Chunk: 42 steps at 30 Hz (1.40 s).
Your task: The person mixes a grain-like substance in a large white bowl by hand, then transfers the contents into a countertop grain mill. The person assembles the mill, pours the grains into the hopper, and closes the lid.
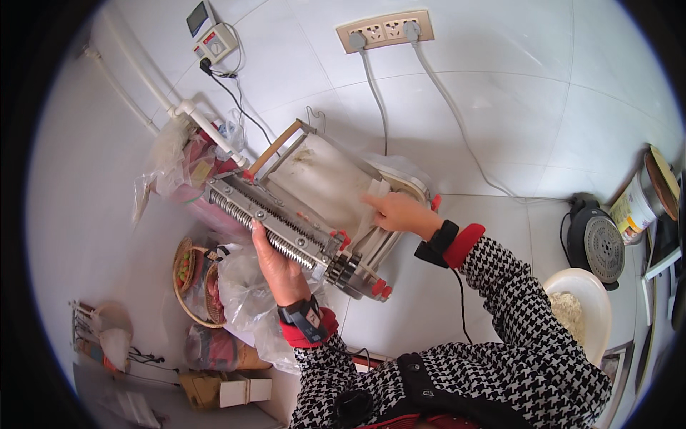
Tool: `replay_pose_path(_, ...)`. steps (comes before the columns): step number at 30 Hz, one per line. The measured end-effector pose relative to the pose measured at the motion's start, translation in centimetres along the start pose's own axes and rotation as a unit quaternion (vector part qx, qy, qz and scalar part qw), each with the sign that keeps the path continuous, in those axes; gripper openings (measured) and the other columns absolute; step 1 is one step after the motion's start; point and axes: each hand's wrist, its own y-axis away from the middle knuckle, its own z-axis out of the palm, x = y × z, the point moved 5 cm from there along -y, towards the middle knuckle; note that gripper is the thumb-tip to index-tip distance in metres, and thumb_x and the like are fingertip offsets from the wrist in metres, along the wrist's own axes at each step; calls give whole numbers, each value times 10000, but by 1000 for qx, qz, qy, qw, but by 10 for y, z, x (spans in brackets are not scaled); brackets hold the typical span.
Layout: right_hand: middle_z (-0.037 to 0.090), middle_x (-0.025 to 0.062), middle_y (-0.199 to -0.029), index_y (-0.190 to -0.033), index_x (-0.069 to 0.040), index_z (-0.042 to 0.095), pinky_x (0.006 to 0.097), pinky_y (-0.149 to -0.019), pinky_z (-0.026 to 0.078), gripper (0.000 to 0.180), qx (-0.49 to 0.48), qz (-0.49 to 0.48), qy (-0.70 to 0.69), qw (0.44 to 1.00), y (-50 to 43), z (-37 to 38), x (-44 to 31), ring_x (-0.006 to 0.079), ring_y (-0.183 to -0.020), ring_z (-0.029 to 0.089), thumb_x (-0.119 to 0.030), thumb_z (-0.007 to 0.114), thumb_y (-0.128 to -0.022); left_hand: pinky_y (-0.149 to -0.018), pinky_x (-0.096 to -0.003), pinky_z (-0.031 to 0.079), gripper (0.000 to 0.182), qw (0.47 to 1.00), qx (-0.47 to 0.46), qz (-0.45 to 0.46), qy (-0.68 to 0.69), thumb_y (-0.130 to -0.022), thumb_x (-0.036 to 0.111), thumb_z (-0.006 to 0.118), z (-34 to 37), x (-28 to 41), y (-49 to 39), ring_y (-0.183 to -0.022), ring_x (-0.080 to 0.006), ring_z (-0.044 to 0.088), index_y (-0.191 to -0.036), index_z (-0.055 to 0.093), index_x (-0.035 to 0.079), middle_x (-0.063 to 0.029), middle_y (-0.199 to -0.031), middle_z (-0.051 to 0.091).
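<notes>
A noodle machine lies before me, with a flour-dusted pale tray [321, 171] and a wooden bar [278, 147] at its far left. My left hand [276, 273] grips the metal cutter unit [257, 212], its thumb side over the ribbed rollers. Black gears [343, 268] and red knobs [381, 289] show at the unit's near end. Over the tray's right edge is my right hand [404, 212], index finger stretched out and the others curled. I see nothing held in it, though its underside is hidden. A white strip [379, 189] lies beside that finger.
At the right stand a pale bowl [584, 284] of flour, a black round appliance [603, 241] and a white tub [632, 209]. Plastic bags [246, 279] and a wicker basket [185, 268] are at the left. Cords hang from a wall socket [384, 31].
</notes>
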Motion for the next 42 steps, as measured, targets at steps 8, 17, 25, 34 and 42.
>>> replay_pose_path(8, 562, 191, -661, -723, -13, 553, 449, -574, 419, 113, 39, -91, -2, 995, -3, -14, -10, 378, -636, 543, -111, 499, -735, -736, -389, 518, 423, 990, 96, 58, -87, -882, 373, 524, -41, 50, 75, -825, -273, 609, -1117, 473, 26, -126, -944, 596)
replay_pose_path(17, 532, 130, -668, -783, -19, 513, 367, -521, 404, 53, 50, -40, -36, 997, 111, -57, -69, 320, -598, 527, -47, 543, -751, -715, -374, 522, 397, 974, 191, 61, -106, -882, 369, 527, -139, 69, 126, -781, -244, 617, -1086, 505, 29, -105, -894, 609)
replay_pose_path(25, 560, 106, -667, -797, -54, 556, 371, -525, 454, 58, -104, 27, -9, 994, 208, 13, -142, 308, -579, 558, -76, 572, -745, -705, -376, 523, 447, 977, 190, 5, -92, -866, 390, 554, -208, 61, 155, -789, -258, 615, -1075, 489, 0, -123, -891, 592)
replay_pose_path(34, 560, 57, -608, -773, -20, 575, 293, -516, 417, 164, -110, 326, -307, 887, 216, 243, -95, 142, -532, 506, -174, 537, -816, -700, -412, 525, 461, 976, 185, -86, -77, -851, 396, 569, -277, 58, 162, -760, -294, 613, -1033, 479, -18, -174, -856, 586)
replay_pose_path(42, 604, 42, -816, -1057, -6, 527, 260, -584, 448, 271, -18, 325, -506, 799, 59, 369, -76, 111, -661, 545, -198, 506, -867, -643, -356, 523, 386, 964, 182, -139, -138, -860, 330, 580, -311, 62, 172, -724, -233, 607, -1025, 477, -3, -141, -820, 596)
